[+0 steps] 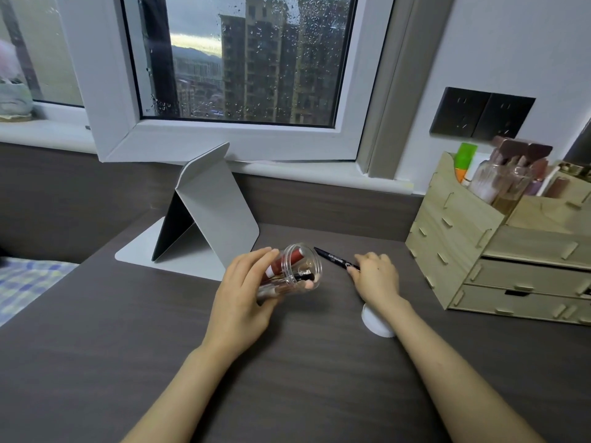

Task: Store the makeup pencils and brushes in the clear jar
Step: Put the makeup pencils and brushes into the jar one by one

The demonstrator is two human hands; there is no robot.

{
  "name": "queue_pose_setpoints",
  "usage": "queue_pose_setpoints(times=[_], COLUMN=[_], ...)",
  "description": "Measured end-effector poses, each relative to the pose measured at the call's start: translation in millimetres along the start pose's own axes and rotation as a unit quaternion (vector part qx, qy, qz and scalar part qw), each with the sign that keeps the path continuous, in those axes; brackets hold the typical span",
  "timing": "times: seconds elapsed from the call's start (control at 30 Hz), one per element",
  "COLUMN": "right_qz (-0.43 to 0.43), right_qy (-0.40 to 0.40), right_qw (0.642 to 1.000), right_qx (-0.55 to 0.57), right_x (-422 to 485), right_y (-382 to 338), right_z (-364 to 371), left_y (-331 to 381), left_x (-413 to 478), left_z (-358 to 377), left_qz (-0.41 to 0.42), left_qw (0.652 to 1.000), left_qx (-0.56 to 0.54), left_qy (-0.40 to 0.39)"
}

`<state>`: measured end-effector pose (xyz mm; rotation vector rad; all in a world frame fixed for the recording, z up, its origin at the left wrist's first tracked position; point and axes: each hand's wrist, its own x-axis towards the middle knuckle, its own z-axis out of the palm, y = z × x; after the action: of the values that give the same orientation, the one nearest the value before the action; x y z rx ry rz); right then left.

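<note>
Dark wood-grain desk (287,378) carries folding mirror (208,219), wooden organizer (463,251), white lid (374,324).

Dark wood-grain desk (128,362). At 11 o'clock: grey folding stand (211,215), propped upright on its flat base. At 3 o'clock: pale wooden drawer organiser (479,251), upper compartments holding bottles and tubes (labels unreadable). At 12 o'clock: window (243,59), rain-spotted pane. At 2 o'clock on wall: black socket plate (481,113). White round lid (375,322) just right of centre.
</note>
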<state>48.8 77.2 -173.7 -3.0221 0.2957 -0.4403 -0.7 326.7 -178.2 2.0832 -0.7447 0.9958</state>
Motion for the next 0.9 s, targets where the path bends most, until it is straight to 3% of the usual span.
queue_pose_setpoints(times=[0.23, 0.37, 0.5, 0.57, 0.63, 0.8, 0.9], right_qz=[-0.010, 0.024, -0.026, -0.044, -0.054, -0.128, -0.178], right_qy=[0.014, 0.063, 0.056, 0.061, 0.074, 0.083, 0.096], right_qw=[1.000, 0.980, 0.905, 0.875, 0.875, 0.922, 0.920], right_qx=[-0.024, 0.185, 0.421, 0.479, 0.475, 0.357, 0.336], right_x=[9, -7, -50, -76, -100, -124, -114], right_y=[-2, -1, 4, 8, 11, 3, -17], right_z=[10, -15, -68, -92, -110, -122, -110], left_y=[-1, 0, 0, 0, 0, 0, 0], left_x=[1, 1, 1, 1, 1, 0, -2], left_z=[0, 0, 0, 0, 0, 3, 4], left_qz=[-0.003, -0.003, -0.005, -0.007, -0.002, 0.024, 0.039], left_qw=[1.000, 1.000, 1.000, 1.000, 1.000, 1.000, 0.999], left_qx=[0.003, 0.001, 0.003, 0.001, 0.000, 0.005, 0.012], left_qy=[-0.004, -0.001, 0.003, 0.003, 0.002, -0.014, -0.034])
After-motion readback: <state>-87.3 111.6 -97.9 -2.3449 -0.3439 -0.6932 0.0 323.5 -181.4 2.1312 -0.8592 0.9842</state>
